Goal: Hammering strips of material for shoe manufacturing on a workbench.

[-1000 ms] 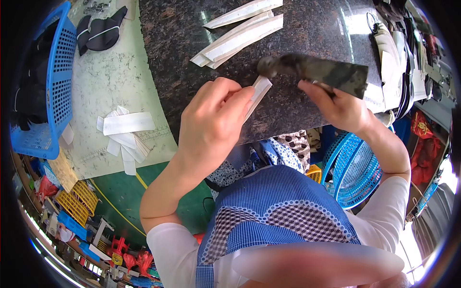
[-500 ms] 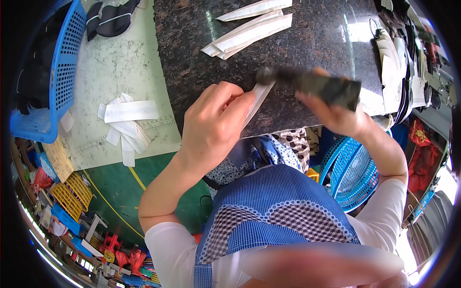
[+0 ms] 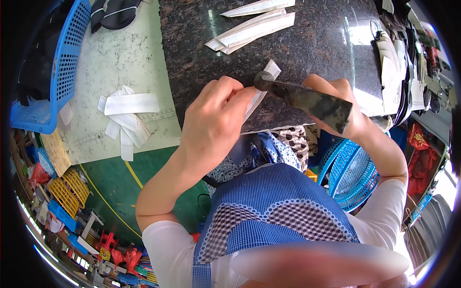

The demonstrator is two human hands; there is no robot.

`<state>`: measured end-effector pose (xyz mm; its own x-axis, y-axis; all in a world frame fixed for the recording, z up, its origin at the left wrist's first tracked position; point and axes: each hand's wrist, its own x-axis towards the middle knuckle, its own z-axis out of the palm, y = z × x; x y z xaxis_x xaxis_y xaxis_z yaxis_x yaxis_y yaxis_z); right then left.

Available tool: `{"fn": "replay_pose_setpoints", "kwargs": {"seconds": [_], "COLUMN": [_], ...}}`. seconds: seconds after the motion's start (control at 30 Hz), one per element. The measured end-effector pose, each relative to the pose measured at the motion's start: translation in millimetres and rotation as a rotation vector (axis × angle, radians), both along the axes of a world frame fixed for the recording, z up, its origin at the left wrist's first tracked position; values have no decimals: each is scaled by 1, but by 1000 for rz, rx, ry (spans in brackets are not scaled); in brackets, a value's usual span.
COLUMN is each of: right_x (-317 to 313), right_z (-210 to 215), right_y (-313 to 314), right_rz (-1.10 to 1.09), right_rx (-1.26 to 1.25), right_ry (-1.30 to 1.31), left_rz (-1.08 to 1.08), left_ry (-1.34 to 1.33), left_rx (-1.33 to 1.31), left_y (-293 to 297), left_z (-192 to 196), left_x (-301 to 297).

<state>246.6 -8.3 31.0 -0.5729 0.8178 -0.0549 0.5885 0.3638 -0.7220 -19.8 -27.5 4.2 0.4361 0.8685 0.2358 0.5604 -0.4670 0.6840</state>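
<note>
My left hand (image 3: 215, 113) pinches a narrow white strip (image 3: 272, 69) against a dark speckled stone slab (image 3: 192, 67). The strip slants away from me, its far end showing beyond the fingers. In my right hand (image 3: 349, 108) is a hammer (image 3: 312, 101) with a worn, dark handle. Its rounded head (image 3: 263, 80) lies over the strip, just right of my left fingertips. Whether the head touches the strip I cannot tell. Farther back on the slab lie several folded white strips (image 3: 259, 31).
On the pale mat (image 3: 96, 62) to the left lies a crossed pile of white strips (image 3: 132, 103). Beyond them are dark pieces (image 3: 115, 17) and a blue basket (image 3: 66, 67). Stacked pieces (image 3: 391, 62) line the slab's right side; a round blue basket (image 3: 348, 168) stands below.
The hammer head has come nearer to me along the strip, uncovering its far end. My right hand has shifted slightly nearer too, while my left hand keeps its pinch.
</note>
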Motion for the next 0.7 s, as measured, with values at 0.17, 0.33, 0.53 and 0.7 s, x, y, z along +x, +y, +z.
{"fn": "replay_pose_setpoints", "kwargs": {"seconds": [0.17,0.33,0.53,0.7], "right_x": [-9,-11,-14,-20], "right_z": [-6,-9,-4,-1], "right_y": [-6,0,1,-2], "right_rz": [24,76,148,211], "right_rx": [33,154,162,166], "right_ry": [188,-25,-41,22], "left_rz": [45,48,92,120], "left_ry": [48,-36,-16,-37], "left_rx": [89,-40,2,23], "left_y": [-11,-16,-22,-24], "left_z": [-3,3,0,-2], "left_x": [1,-7,-9,-12]}}
